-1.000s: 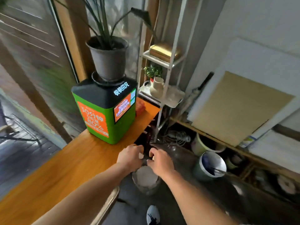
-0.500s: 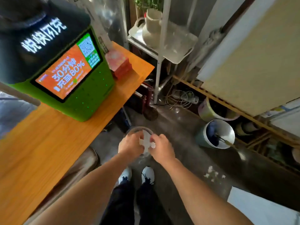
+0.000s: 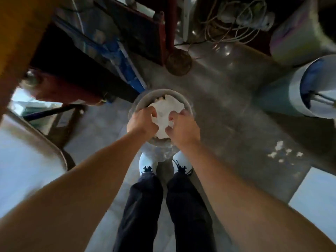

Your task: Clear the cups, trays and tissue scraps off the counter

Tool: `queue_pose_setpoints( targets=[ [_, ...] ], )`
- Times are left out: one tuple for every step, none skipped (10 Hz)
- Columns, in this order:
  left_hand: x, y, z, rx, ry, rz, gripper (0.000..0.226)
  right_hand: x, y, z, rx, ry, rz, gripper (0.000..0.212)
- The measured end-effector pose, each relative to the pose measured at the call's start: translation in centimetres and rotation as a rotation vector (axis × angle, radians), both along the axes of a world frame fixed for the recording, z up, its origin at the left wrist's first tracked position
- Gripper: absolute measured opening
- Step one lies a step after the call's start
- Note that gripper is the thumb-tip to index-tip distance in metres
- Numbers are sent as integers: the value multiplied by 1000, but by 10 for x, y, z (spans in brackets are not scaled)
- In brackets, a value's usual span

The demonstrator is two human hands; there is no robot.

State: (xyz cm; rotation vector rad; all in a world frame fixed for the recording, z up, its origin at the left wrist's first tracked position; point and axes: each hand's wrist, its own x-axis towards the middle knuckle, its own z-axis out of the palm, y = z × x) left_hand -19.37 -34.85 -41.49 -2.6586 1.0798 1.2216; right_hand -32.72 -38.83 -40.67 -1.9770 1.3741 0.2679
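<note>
The left hand (image 3: 141, 122) and right hand (image 3: 182, 129) each pinch a crumpled white tissue wad (image 3: 164, 111) in a closed grip, at the mouth of a round grey bin (image 3: 158, 91) standing on the grey floor (image 3: 227, 99) just ahead of the white shoes (image 3: 146, 160).

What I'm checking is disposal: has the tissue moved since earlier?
Yes. The tissue went down from beside the counter into the bin, held by the left hand and right hand.

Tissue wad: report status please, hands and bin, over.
Grip: left hand and right hand both on the tissue wad. Wad at the mouth of the round bin. Nothing blocks the bin; white scraps lie on the floor, right.
</note>
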Motion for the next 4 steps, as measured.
queue_pose_setpoints(
  targets=[
    [4,1,-63,47,-7,-93,33,8,-3,-55,-18,19,30,32],
    [3,0,-103,24,0,-209,41,12,-2,-89,7,13,40,42],
    [3,-3,-107,25,45,-215,60,15,-4,-92,61,-17,22,56],
    [8,2,-90,-29,51,-170,64,8,-1,-83,90,-17,-6,53]
  ],
)
